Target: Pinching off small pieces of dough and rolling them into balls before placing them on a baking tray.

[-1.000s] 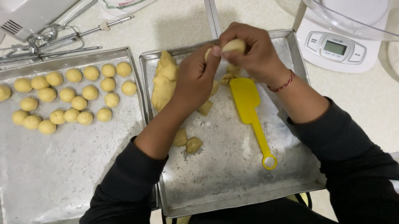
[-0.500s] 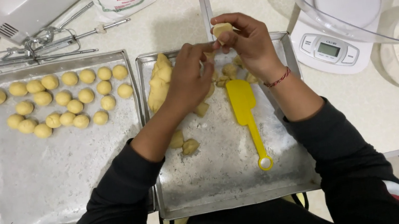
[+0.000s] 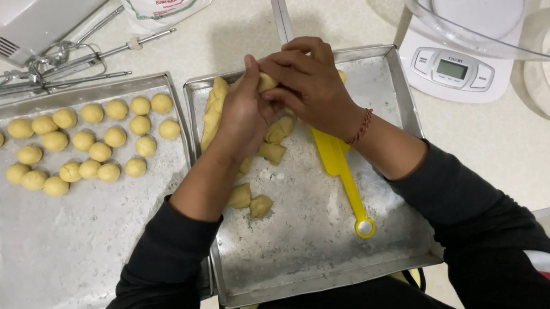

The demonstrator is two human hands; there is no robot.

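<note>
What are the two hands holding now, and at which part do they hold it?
Both hands, left hand and right hand, hold a small dough piece between them above the right tray; fingertips pinch its sides.

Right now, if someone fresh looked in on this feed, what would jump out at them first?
Both hands meet over the far edge of the right tray: the left hand and right hand pinch a small piece of dough between them. On the left tray, rows of rolled dough balls fill the far end. A yellow scraper lies on the floured right tray beside rough dough chunks.
</note>
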